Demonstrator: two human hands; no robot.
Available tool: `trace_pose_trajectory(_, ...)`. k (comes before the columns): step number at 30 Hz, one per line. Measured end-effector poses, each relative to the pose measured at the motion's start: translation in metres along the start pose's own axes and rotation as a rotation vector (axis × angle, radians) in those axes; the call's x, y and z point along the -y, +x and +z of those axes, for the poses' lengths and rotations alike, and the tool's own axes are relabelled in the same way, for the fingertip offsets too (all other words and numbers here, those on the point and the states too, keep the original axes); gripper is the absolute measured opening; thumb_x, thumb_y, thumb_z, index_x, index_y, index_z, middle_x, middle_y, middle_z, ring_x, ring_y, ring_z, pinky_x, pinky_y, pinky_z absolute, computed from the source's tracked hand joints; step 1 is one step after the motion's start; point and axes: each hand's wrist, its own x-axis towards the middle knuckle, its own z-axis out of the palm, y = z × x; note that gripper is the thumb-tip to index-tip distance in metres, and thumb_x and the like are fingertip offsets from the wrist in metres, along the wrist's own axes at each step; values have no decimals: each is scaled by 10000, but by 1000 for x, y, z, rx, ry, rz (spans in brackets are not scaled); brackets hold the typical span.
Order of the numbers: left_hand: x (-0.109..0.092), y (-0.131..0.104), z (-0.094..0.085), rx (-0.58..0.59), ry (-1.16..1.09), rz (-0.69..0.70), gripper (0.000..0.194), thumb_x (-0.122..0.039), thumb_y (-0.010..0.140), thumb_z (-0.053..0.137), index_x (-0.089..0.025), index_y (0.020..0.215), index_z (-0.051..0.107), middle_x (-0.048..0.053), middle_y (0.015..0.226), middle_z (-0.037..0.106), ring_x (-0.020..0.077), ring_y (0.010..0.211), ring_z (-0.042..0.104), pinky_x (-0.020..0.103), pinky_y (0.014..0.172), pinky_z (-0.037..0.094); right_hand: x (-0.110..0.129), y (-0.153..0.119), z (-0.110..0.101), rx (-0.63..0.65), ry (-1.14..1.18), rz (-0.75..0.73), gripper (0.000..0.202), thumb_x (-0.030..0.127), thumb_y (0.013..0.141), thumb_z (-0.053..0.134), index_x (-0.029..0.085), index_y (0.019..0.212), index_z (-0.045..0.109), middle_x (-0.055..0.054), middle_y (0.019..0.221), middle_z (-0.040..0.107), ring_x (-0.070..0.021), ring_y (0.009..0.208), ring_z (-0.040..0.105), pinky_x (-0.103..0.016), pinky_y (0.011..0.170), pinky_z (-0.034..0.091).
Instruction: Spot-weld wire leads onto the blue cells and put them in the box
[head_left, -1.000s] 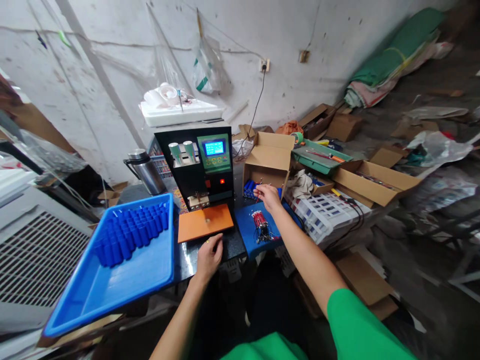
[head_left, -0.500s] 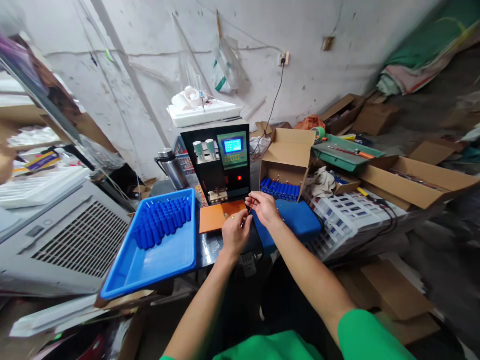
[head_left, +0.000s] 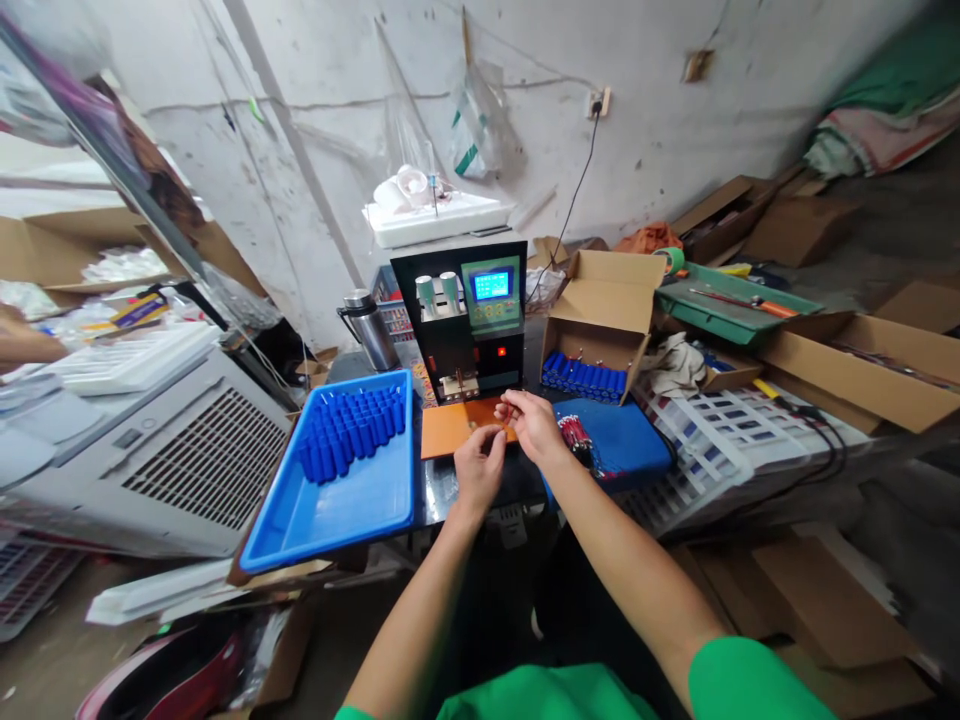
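In front of a black spot welder (head_left: pixel 457 350) with a lit blue screen, my left hand (head_left: pixel 480 468) hovers over the orange mat (head_left: pixel 444 432), thumb and forefinger pinched. Close by on the right, my right hand (head_left: pixel 532 425) is also pinched, its fingertips near the mat's far right part. Whatever lies between the fingers is too small to make out. A bundle of thin red and black wires (head_left: pixel 576 438) rests on a blue pad (head_left: pixel 634 440) beside my right wrist. Blue cylindrical battery cells (head_left: pixel 349 425) stand in rows in a blue tray (head_left: pixel 337 520) on the left.
An open cardboard box (head_left: pixel 607 295) behind the pad holds more blue cells (head_left: pixel 585 375). A steel thermos (head_left: pixel 369 330) stands behind the tray. White plastic crates (head_left: pixel 690 440) and a green case (head_left: pixel 731 300) are on the right. Another person's arm (head_left: pixel 26 340) shows at the left edge.
The camera view has turned slightly left. Both hands have shifted a little left relative to the welder, and the wire bundle beside my right wrist has come into sight.
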Motion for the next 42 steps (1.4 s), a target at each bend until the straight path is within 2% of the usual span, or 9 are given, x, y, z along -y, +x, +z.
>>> trace_pose_trajectory(9, 8, 11, -24, 46, -239, -211, 253, -392, 769, 711, -141, 796, 732, 28, 684, 684, 121, 598, 574, 245, 600, 471, -7, -6, -5, 162, -172, 97, 349, 472, 683, 804, 178, 829, 686, -21, 777, 690, -139, 683, 659, -255, 646, 533)
trace_pose_trajectory(17, 0, 12, -59, 118, -147, -277, 235, -369, 738, 709, -147, 662, 711, 21, 591, 655, 117, 542, 550, 239, 555, 431, -17, -23, -2, 401, -536, -29, 273, 427, 635, 831, 185, 690, 717, 0, 654, 663, -141, 621, 590, -265, 639, 491)
trace_pose_trajectory(23, 4, -7, -81, 194, -38, -275, 243, -372, 797, 668, -139, 776, 732, 54, 719, 717, 147, 651, 622, 252, 625, 483, -27, -28, 6, 472, -659, -27, 242, 412, 621, 832, 201, 611, 714, -9, 607, 656, -142, 589, 571, -257, 592, 465)
trace_pose_trajectory(26, 15, -8, -118, 151, 125, -174, 221, -345, 814, 660, -166, 917, 736, 60, 857, 743, 169, 772, 662, 279, 726, 525, -30, -19, 8, 338, -561, -95, 206, 360, 614, 829, 191, 648, 716, -20, 634, 665, -144, 612, 588, -260, 610, 485)
trace_pose_trajectory(29, 31, 2, -182, -21, 316, -83, 225, -311, 777, 694, -197, 969, 721, 66, 949, 734, 180, 824, 658, 331, 816, 538, -26, 0, -1, 75, -190, -169, 188, 326, 640, 785, 187, 682, 666, -1, 640, 628, -124, 608, 592, -259, 618, 513)
trace_pose_trajectory(32, 46, 21, -245, -357, 277, -171, 370, -352, 772, 694, -174, 1096, 669, 89, 989, 705, 172, 787, 650, 337, 766, 550, -21, 18, -17, -106, 82, -75, 180, 285, 659, 738, 193, 679, 584, 39, 614, 550, -101, 559, 564, -250, 563, 522)
trace_pose_trajectory(35, 58, 35, -276, -467, 125, -260, 402, -435, 899, 511, -145, 1156, 620, 95, 934, 688, 166, 743, 656, 337, 727, 552, -24, 21, -26, -117, 94, 38, 177, 263, 663, 725, 188, 697, 569, 44, 621, 535, -97, 553, 559, -245, 542, 530)
trace_pose_trajectory(37, 63, 39, -278, -360, 295, -223, 381, -405, 874, 561, -151, 1150, 625, 92, 971, 677, 186, 812, 660, 355, 787, 545, -30, 16, -26, -98, 66, 29, 199, 267, 644, 743, 183, 685, 567, 38, 633, 542, -98, 567, 564, -240, 542, 532)
trace_pose_trajectory(42, 74, 39, -261, 143, 1061, -127, 582, -166, 705, 735, -202, 1266, 583, 112, 1159, 603, 287, 1090, 592, 403, 967, 462, -42, 1, -18, -73, -50, -15, 245, 283, 571, 812, 172, 678, 622, 27, 620, 567, -96, 549, 547, -223, 496, 497)
